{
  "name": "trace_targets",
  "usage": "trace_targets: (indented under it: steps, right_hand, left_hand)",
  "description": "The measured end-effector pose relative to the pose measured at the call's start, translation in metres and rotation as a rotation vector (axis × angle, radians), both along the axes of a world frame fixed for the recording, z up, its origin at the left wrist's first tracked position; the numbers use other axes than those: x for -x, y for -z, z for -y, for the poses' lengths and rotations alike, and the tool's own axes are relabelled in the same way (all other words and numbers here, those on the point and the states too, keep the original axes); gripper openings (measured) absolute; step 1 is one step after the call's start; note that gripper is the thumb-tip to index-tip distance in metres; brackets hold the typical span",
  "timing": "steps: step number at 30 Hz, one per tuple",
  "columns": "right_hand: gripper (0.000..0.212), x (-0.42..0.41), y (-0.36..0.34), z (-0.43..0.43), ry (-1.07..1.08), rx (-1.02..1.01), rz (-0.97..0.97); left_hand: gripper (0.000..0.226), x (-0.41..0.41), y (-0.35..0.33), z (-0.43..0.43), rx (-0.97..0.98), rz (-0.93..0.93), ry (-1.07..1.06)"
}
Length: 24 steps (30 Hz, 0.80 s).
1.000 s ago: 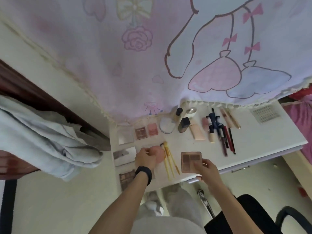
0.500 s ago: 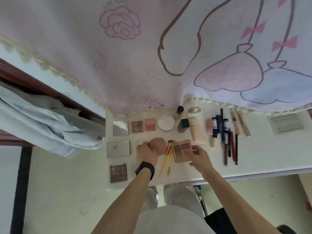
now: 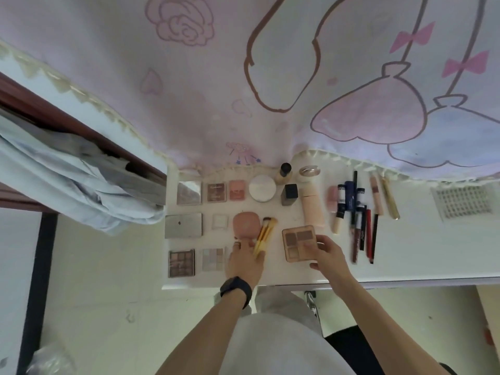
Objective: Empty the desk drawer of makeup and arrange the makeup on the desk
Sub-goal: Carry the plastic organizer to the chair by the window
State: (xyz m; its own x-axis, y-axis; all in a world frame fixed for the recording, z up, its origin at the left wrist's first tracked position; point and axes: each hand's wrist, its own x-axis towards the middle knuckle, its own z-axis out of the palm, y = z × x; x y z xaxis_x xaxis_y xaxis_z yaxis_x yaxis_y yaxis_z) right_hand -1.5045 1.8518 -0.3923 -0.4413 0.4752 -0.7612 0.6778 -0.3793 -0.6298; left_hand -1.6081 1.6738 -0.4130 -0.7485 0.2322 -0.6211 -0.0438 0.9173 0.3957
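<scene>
On the white desk (image 3: 422, 253) makeup lies in rows. My right hand (image 3: 328, 255) pinches the near right corner of a brown eyeshadow palette (image 3: 297, 242), which lies flat near the desk's front. Straightened fingers of my left hand (image 3: 244, 259) touch the handle ends of the yellow brushes (image 3: 266, 230), just in front of a pink compact (image 3: 246, 221). Left of them lie several palettes, among them a silver one (image 3: 184, 225) and a dark one (image 3: 181, 259). No drawer shows.
Behind stand a round white compact (image 3: 262, 188), bottles (image 3: 289, 194), a pink tube (image 3: 312, 207) and a row of pencils and mascaras (image 3: 362, 226). A printed cloth (image 3: 270, 77) overhangs the desk's back. A mesh pad (image 3: 462, 203) lies right, a pale garment (image 3: 67, 180) hangs left.
My left hand has let go of the pink compact and drawn back to the brush handles. My right hand has set the brown palette down further right and nearer the front edge.
</scene>
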Motion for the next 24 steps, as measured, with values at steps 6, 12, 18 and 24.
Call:
trace_targets:
  steps: [6,12,18,24]
  right_hand:
    - [0.014,-0.017,-0.007,-0.016,0.067,-0.036,-0.016]
    - [0.019,-0.03,-0.008,-0.028,0.105,-0.063,-0.01]
    - [0.018,-0.024,-0.008,-0.014,0.072,-0.044,-0.01]
    - [0.011,0.015,0.003,0.053,-0.227,-0.049,0.007]
  left_hand:
    - [0.021,-0.02,0.007,-0.041,-0.096,0.078,-0.114]
    - [0.027,-0.029,0.008,-0.064,-0.113,0.117,-0.175]
    - [0.027,-0.017,-0.001,-0.035,-0.111,0.105,-0.171]
    - [0.023,0.011,-0.018,0.045,0.014,-0.189,0.096]
